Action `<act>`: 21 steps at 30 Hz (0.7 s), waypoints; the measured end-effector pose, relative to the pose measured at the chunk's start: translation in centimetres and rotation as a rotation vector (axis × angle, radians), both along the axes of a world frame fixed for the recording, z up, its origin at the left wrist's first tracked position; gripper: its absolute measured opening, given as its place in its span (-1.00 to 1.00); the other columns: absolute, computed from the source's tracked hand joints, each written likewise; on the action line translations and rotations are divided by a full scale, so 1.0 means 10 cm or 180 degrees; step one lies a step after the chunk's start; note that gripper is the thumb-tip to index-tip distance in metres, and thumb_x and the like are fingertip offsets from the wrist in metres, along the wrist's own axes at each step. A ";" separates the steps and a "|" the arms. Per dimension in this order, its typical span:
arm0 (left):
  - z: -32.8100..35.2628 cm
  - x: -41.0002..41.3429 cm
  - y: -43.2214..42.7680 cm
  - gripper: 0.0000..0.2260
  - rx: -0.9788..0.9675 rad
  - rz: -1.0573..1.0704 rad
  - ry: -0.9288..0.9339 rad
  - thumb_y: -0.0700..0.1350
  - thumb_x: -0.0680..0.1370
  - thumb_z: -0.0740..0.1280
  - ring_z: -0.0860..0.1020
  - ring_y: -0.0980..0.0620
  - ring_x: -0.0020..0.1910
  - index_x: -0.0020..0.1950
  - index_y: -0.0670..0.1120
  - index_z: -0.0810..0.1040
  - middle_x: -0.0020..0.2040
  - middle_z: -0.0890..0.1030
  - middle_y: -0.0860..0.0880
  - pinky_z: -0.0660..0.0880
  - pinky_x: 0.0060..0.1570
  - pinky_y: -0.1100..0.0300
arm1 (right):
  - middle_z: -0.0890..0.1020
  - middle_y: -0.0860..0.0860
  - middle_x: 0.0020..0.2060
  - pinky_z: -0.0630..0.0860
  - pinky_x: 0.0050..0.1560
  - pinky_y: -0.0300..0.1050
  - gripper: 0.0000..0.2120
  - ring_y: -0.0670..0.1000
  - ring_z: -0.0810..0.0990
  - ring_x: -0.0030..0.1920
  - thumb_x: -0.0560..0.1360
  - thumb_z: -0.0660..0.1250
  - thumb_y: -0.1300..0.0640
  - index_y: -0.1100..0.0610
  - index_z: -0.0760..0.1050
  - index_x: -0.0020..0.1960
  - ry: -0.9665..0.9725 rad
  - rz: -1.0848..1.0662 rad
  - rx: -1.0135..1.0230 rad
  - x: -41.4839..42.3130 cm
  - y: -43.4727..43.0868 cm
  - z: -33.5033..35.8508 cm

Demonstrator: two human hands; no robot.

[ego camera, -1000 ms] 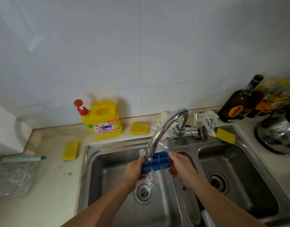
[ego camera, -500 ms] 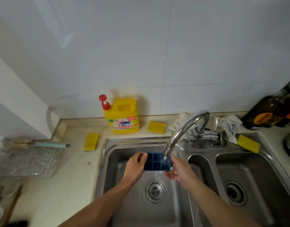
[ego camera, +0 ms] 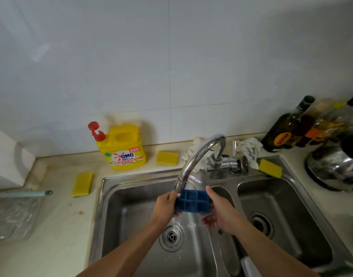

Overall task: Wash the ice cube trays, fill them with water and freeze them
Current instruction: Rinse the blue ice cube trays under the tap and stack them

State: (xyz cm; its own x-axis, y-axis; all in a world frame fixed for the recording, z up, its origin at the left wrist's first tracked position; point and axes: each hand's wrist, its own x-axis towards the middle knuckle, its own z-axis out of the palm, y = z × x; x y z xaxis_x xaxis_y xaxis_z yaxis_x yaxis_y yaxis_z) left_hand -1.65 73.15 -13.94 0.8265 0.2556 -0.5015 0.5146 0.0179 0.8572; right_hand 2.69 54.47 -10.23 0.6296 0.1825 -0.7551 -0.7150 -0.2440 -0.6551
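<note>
Blue ice cube tray (ego camera: 192, 201) cells-up under faucet spout (ego camera: 193, 162) above left sink basin (ego camera: 119, 198), left hand (ego camera: 165, 206) and right hand (ego camera: 218, 210) fingers clamped on its ends; best: hold level, pass every cell through the stream.

Sink (ego camera: 135, 188) brushed steel, dull sheen; faucet (ego camera: 197, 156) polished chrome; ice cube tray (ego camera: 192, 201) matt blue, plastic-looking; detergent jug (ego camera: 123, 146) glossy yellow plastic; wall tiles (ego camera: 171, 66) smooth, glazed.
</note>
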 end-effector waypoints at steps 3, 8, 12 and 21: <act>0.02 -0.14 0.20 -0.66 0.0183 0.0101 -0.0088 0.07 0.69 0.20 0.57 0.09 -0.37 0.02 -0.11 0.67 -0.19 0.66 -0.15 0.53 -0.34 0.22 | 0.72 0.24 -0.14 0.58 -0.30 -0.08 -0.44 0.14 0.67 -0.29 0.65 0.10 -0.29 0.16 0.57 0.22 0.0215 0.0212 0.0161 -0.09 0.16 -0.07; 0.06 -0.34 0.48 -0.71 0.0298 0.0441 -0.0115 0.10 0.67 0.23 0.64 0.06 -0.21 0.03 -0.04 0.65 -0.11 0.71 -0.07 0.57 -0.27 0.26 | 0.67 0.27 -0.10 0.57 -0.24 -0.03 -0.47 0.18 0.63 -0.22 0.68 0.10 -0.22 0.21 0.55 0.24 0.0293 0.0276 0.0350 -0.13 0.54 -0.08; 0.10 -0.38 0.54 -0.75 0.0163 0.0395 -0.0201 0.09 0.67 0.22 0.68 0.13 -0.12 0.08 0.02 0.65 -0.11 0.72 0.07 0.57 -0.24 0.30 | 0.64 0.25 -0.10 0.57 -0.31 -0.05 -0.53 0.13 0.60 -0.27 0.67 0.18 -0.17 0.22 0.54 0.22 0.0315 0.0071 0.0550 -0.09 0.62 -0.05; -0.02 -0.10 0.22 -0.78 -0.0436 0.0442 -0.0071 -0.05 0.68 0.26 0.71 -0.01 -0.15 0.00 -0.06 0.68 -0.15 0.72 -0.06 0.65 -0.20 0.13 | 0.65 0.35 0.08 0.61 -0.12 0.03 -0.63 0.22 0.65 -0.09 0.64 0.30 -0.04 0.26 0.54 0.22 0.0145 -0.0363 0.0616 -0.04 0.22 0.09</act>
